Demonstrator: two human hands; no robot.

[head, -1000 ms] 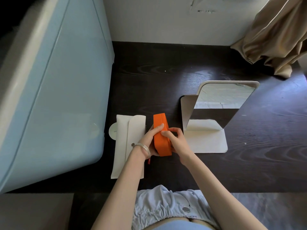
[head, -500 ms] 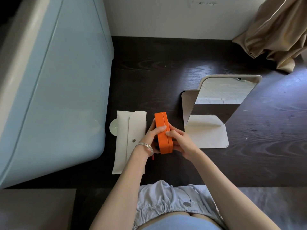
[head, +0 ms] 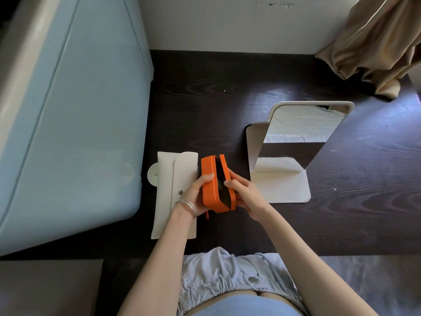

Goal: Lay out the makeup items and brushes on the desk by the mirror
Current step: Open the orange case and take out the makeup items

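Observation:
An orange makeup case [head: 210, 185] stands on its edge on the dark desk [head: 227, 99], its two halves parted a little so a dark gap shows. My left hand [head: 197, 193] grips the left half, thumb on top. My right hand [head: 245, 195] grips the right half. A cream snap pouch [head: 173, 192] lies flat just left of the case, over a round white card [head: 153, 175]. The standing mirror [head: 298, 135] on its cream base is right of the case. What the case holds is hidden.
A large pale blue cabinet [head: 75, 124] fills the left side and borders the desk. A beige curtain [head: 376, 39] hangs over the desk's back right corner. A white wall [head: 227, 23] runs behind the desk.
The orange case was closed in the earlier frames. Now its halves are pulled slightly apart, with my hands holding one half each.

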